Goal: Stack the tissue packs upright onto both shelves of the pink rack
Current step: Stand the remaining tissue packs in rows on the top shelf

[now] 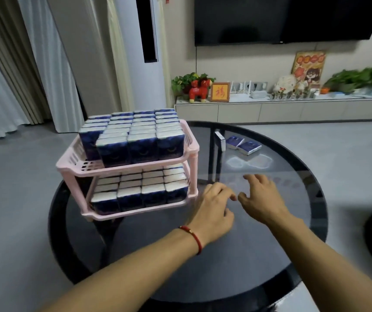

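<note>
Both hands hover over the round glass desk [270, 255], just right of the pink rack [180, 152], holding nothing. Left hand [212, 210] sits nearest the rack's lower right corner, fingers loosely curled, knuckles up, red cord bracelet [194, 238] on the wrist. Right hand [262, 197] is just right of the left one, fingers spread and relaxed, tips pointing away from the person. Hands are close together but not touching; can't tell if either touches the glass.

Pink rack stands on the left part of the desk, two shelves. Top shelf is packed with upright tissue packs [135, 136], dark blue wrappers with white tops, in rows; the front left corner of that shelf shows bare slats. Lower shelf also holds upright packs [140, 190] in rows, filled across the front.

Beyond the rack's right side, on the far part of the desk, three loose packs: one standing upright pack [220, 140] nearest the rack, then two flat packs [243, 144] lying side by side just right of it, touching each other.

Behind the rack: grey floor, curtains, a tall white standing unit. Further right of the rack, a low white cabinet [282, 109] carries plants, a red toy horse [199, 91], a small frame; a dark TV [282, 19] hangs above it.
</note>
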`<act>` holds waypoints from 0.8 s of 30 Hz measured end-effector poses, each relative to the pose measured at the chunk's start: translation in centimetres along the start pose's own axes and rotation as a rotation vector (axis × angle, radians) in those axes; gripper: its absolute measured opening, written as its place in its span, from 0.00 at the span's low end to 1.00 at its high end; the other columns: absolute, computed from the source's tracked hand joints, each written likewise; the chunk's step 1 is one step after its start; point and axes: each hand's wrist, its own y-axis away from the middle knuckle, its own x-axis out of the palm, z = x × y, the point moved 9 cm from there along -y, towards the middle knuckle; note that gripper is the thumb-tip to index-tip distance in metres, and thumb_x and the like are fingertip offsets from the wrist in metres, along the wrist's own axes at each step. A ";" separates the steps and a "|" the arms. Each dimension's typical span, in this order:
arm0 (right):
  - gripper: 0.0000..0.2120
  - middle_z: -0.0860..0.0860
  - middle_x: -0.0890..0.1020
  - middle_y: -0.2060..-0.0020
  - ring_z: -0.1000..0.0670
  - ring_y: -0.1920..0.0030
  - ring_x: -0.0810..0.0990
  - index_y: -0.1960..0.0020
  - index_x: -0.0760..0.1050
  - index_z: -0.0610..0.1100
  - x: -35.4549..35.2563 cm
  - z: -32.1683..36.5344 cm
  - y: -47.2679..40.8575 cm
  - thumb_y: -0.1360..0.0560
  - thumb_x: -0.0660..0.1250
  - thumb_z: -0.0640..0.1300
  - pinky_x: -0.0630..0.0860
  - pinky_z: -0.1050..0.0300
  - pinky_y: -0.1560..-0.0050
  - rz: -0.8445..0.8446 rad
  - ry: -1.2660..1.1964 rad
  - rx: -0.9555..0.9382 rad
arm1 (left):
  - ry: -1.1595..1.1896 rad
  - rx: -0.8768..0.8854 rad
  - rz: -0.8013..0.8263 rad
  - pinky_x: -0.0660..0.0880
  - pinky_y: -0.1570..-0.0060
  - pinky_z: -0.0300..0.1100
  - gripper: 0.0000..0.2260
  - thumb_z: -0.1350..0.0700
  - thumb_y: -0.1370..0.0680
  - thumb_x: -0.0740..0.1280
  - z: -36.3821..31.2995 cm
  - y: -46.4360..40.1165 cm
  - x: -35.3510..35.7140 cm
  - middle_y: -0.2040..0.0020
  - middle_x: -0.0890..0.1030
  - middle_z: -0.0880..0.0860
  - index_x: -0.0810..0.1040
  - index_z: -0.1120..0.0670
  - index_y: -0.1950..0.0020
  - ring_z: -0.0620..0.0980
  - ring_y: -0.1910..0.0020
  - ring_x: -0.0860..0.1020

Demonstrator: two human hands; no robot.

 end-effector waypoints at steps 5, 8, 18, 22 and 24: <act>0.27 0.41 0.70 0.27 0.37 0.29 0.67 0.23 0.64 0.44 0.9 -3.6 -4.6 0.19 0.60 0.52 0.67 0.43 0.32 -0.048 0.037 0.064 | -0.241 -0.084 -0.023 0.70 0.43 0.51 0.13 0.54 0.22 0.62 2.9 -3.3 3.7 0.41 0.77 0.51 0.78 0.53 0.40 0.54 0.41 0.73; 0.27 0.42 0.66 0.25 0.38 0.30 0.68 0.23 0.63 0.44 0.8 -4.2 -8.8 0.19 0.61 0.50 0.71 0.41 0.35 -0.103 -0.011 0.056 | -0.303 -0.054 -0.072 0.70 0.49 0.50 0.12 0.52 0.23 0.61 3.0 -3.3 4.0 0.45 0.77 0.51 0.78 0.52 0.43 0.54 0.46 0.75; 0.13 0.46 0.78 0.41 0.42 0.46 0.78 0.39 0.72 0.47 -0.2 -4.9 -14.9 0.19 0.65 0.52 0.79 0.44 0.54 -0.196 0.094 -0.066 | -0.158 -0.130 -0.006 0.66 0.34 0.49 0.22 0.49 0.20 0.64 3.4 -3.5 3.6 0.28 0.70 0.51 0.69 0.53 0.27 0.54 0.31 0.68; 0.12 0.46 0.84 0.52 0.45 0.55 0.80 0.45 0.78 0.43 -1.9 -3.6 -8.0 0.21 0.69 0.51 0.78 0.49 0.59 -0.251 -0.015 -0.289 | -0.068 -0.215 0.041 0.60 0.28 0.44 0.31 0.44 0.20 0.66 3.6 -3.4 3.3 0.25 0.68 0.51 0.60 0.50 0.20 0.51 0.26 0.63; 0.15 0.48 0.85 0.53 0.47 0.57 0.82 0.43 0.79 0.43 -2.9 -2.5 -3.7 0.21 0.67 0.54 0.80 0.50 0.58 -0.256 -0.147 -0.364 | 0.040 -0.264 0.057 0.59 0.27 0.45 0.33 0.43 0.19 0.63 3.8 -3.2 3.3 0.26 0.69 0.52 0.53 0.46 0.18 0.52 0.25 0.62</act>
